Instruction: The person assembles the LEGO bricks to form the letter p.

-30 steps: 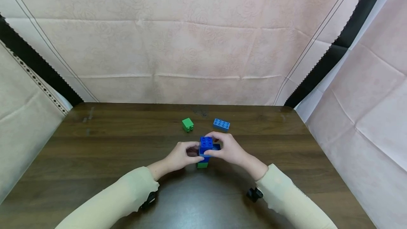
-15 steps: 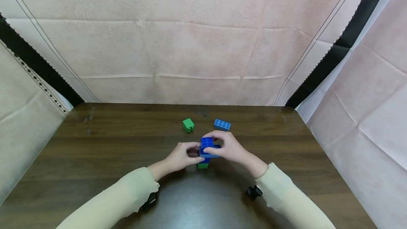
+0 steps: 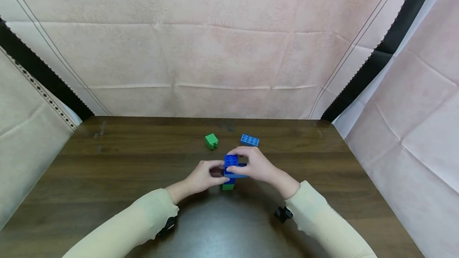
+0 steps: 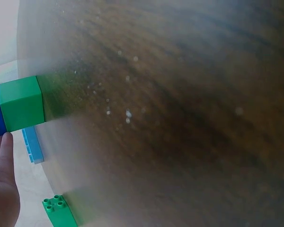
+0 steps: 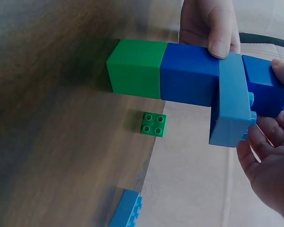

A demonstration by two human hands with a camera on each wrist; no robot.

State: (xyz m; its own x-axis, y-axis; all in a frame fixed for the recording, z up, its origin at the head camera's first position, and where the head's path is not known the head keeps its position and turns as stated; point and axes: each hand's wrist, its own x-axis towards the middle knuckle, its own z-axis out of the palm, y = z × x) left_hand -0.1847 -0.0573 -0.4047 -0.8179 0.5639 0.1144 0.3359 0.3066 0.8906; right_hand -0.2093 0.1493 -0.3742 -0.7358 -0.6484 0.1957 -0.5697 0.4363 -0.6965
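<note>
A stack of toy building bricks stands upright on the table, between both hands in the head view. Its base is a green brick (image 5: 137, 71), with a dark blue brick (image 5: 189, 73) above it. Across these lies a long light blue brick (image 5: 232, 101), which sticks out to the right with its studs showing. A second dark blue brick (image 3: 231, 161) tops the left end. My left hand (image 3: 200, 176) grips the stack from the left, thumb near the light blue brick's lower edge. My right hand (image 3: 259, 166) pinches the top dark blue brick between thumb and fingers.
Behind the stack, a loose green brick (image 3: 211, 141) lies on its side with studs facing forward. A loose light blue brick (image 3: 250, 140) rests to its right, studs up. The brown wooden table (image 3: 143, 142) ends at a pale cloth (image 3: 215, 59).
The right thumb has moved slightly up and left on the top dark blue brick, showing more of the light blue brick's front. The left hand has hardly moved.
</note>
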